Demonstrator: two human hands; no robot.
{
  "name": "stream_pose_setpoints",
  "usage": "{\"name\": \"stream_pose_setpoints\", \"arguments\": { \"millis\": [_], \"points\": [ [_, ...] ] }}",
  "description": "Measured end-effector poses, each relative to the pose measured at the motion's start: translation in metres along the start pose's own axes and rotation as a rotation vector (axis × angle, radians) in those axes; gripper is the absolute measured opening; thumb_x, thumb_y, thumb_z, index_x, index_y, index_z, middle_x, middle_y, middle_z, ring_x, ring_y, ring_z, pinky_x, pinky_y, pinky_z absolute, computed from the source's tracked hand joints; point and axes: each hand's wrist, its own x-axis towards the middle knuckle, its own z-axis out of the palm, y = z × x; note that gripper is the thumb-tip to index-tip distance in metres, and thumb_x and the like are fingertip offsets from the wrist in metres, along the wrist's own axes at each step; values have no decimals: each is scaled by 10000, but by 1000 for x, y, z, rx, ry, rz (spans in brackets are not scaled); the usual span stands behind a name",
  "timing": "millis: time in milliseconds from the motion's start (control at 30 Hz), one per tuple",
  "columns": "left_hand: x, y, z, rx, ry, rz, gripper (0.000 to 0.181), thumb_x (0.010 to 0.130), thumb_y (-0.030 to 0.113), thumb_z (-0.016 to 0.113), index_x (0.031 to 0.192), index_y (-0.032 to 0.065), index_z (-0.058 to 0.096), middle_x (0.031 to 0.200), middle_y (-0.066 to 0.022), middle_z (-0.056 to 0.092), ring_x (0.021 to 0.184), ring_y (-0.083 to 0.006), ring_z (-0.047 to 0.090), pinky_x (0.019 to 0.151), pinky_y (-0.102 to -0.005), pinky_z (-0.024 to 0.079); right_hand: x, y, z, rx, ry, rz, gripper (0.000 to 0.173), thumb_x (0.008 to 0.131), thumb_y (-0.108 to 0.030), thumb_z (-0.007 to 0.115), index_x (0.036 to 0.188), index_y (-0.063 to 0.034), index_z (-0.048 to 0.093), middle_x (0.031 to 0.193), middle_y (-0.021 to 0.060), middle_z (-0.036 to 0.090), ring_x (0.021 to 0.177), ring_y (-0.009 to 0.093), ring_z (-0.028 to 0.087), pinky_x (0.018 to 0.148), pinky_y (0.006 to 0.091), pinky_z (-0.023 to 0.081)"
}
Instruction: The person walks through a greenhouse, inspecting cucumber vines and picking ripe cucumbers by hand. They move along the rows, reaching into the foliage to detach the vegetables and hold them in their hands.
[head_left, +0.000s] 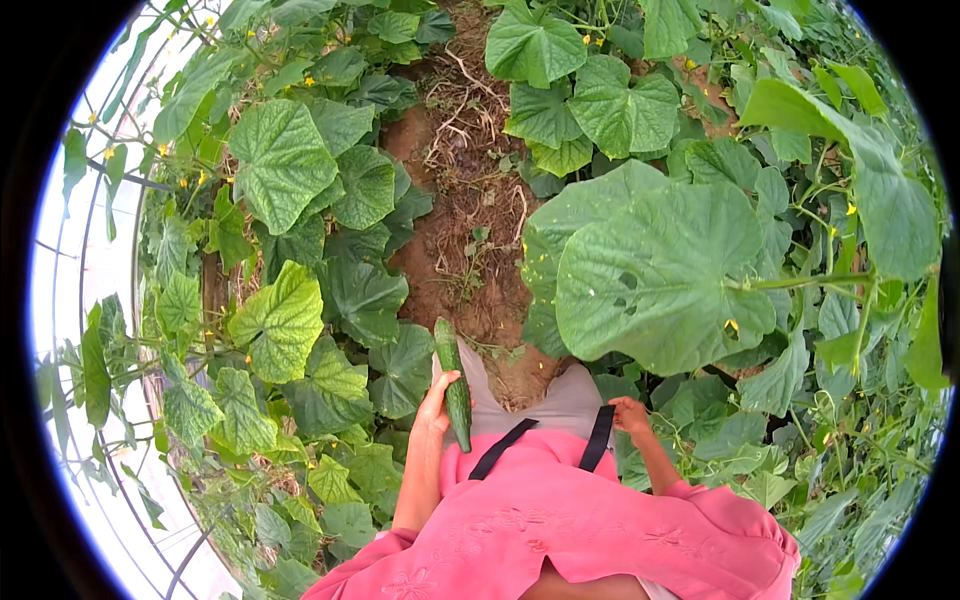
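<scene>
My left hand (437, 401) is closed around the middle of a long green cucumber (453, 382), which points up and away from me beside my left thigh. My right hand (630, 416) is at my right hip, next to the end of a black strap (598, 439); whether its fingers grip anything is not plain. A second black strap (502, 448) lies across the pink top. Large cucumber leaves (660, 270), one with small holes, hang just beyond my right hand, and more leaves (364, 300) stand beyond my left hand.
A narrow soil path (480, 225) with dry stems and small weeds runs ahead between two rows of cucumber vines. The vines bear yellow flowers (850, 210). At the left a pale sheet wall (67, 255) with thin dark bars curves along the row.
</scene>
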Motion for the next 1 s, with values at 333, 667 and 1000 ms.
{"name": "stream_pose_setpoints", "arguments": {
  "millis": [333, 667, 1000],
  "points": [
    [158, 214, 91, 327, -184, -42, 300, 740, 256, 707, 936, 99, 543, 765, -40, 535, 644, -177, 551, 541, -365, 523, 71, -49, 37, 46, 118, 193, 166, 883, -161, 547, 954, -39, 634, 913, 83, 651, 757, 178, 623, 655, 295, 512],
    [332, 471, 189, 567, -298, 120, 483, 707, 268, 752, 1061, 79, 484, 952, -58, 514, 865, -179, 527, 688, -382, 480, 94, -309, 240, 323, 356, 336, 196, 865, -183, 550, 945, -26, 634, 895, 116, 646, 753, 230, 628, 646, 345, 505],
    [348, 527, 250, 545, -172, -105, 340, 711, 254, 741, 953, 92, 566, 826, -28, 534, 734, -174, 546, 630, -362, 491, 189, -414, 217, 188, 271, 216, 274, 857, -262, 540, 975, -31, 627, 822, 136, 638, 693, 258, 621, 599, 400, 492]
  ]
}}
